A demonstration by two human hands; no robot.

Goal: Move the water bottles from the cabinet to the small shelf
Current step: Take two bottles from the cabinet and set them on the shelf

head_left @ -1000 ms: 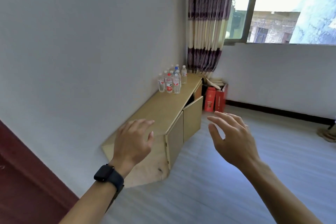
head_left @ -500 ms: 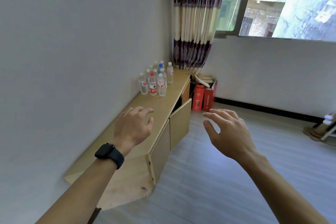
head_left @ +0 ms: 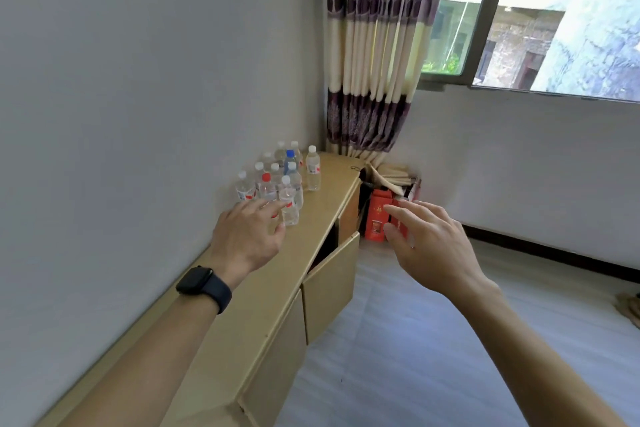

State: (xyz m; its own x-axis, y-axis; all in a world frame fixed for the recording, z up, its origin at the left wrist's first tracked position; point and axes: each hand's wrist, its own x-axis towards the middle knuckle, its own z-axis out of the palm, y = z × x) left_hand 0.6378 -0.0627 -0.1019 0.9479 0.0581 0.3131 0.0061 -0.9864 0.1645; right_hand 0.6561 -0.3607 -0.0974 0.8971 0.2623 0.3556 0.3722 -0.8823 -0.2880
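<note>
the water bottles (head_left: 277, 180) stand upright in a tight cluster on the far end of the cabinet (head_left: 311, 236), close to the left wall. most have white caps; one has a red cap (head_left: 266, 177) and one a blue cap (head_left: 290, 153). a single bottle (head_left: 312, 168) stands a little apart on the right of the group.

the left hand (head_left: 249, 236), with a dark watch (head_left: 204, 284) on its wrist, reaches over the cabinet top with fingers loosely spread and holds nothing. its fingertips overlap the nearest bottle (head_left: 289, 204) in view; i cannot tell whether they touch it. the right hand (head_left: 429, 246) hovers above the floor to the right of the cabinet, fingers spread and relaxed, holding nothing.

a cabinet door (head_left: 332, 284) stands ajar. red boxes (head_left: 379, 218) sit on the floor just beyond the cabinet's far end, below a striped curtain (head_left: 374, 45) and beside a window (head_left: 519, 10).
</note>
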